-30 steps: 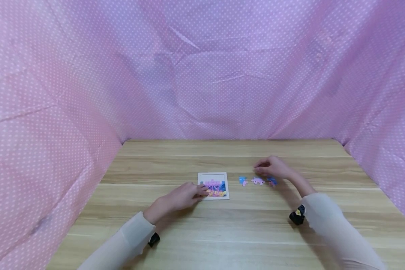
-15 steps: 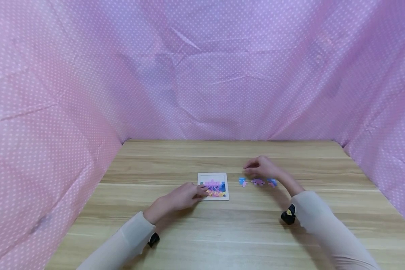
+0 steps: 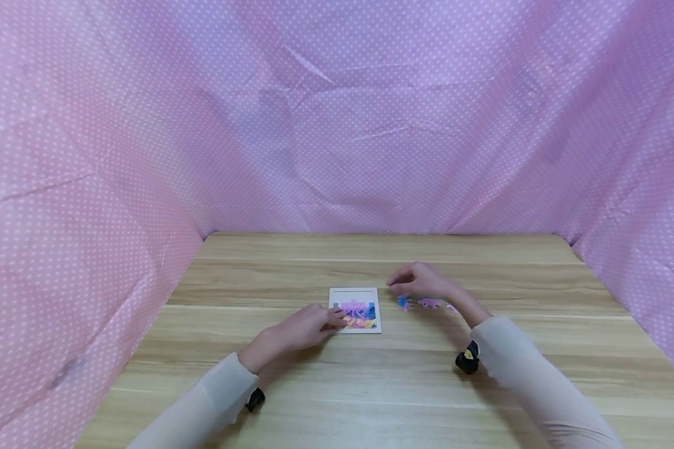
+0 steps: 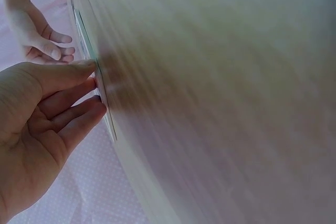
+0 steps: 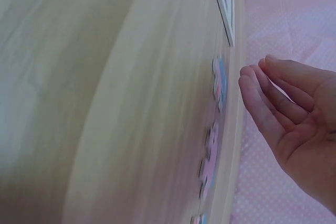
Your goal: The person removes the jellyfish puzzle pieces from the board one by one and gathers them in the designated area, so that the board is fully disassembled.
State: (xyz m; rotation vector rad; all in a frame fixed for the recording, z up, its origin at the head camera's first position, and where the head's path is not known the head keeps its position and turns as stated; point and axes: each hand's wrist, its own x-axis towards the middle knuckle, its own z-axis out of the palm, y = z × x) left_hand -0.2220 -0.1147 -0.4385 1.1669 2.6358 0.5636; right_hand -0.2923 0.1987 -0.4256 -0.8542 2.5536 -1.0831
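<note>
A square puzzle board (image 3: 355,295) with a pale rim lies on the table, its upper strip bare and its lower part covered by a pink, blue and yellow picture. My left hand (image 3: 309,325) rests at its left side; in the left wrist view the fingertips and thumb touch the board's edge. Over the loose pieces hovers my right hand (image 3: 424,282), fingers loosely bent and nothing between them in the right wrist view. Below it lie a blue-and-pink puzzle piece (image 3: 404,304), a pink puzzle piece (image 3: 429,304) and a third puzzle piece (image 3: 452,308), partly hidden by the wrist.
The wooden table (image 3: 337,386) extends on all sides of the board. Pink dotted cloth (image 3: 337,125) hangs behind and beside it. A black device (image 3: 468,358) sits under the right wrist, another black device (image 3: 255,399) under the left.
My right hand has moved left above the row of pieces, from over the right-hand piece to above the left-hand one. The left hand and the board have stayed put.
</note>
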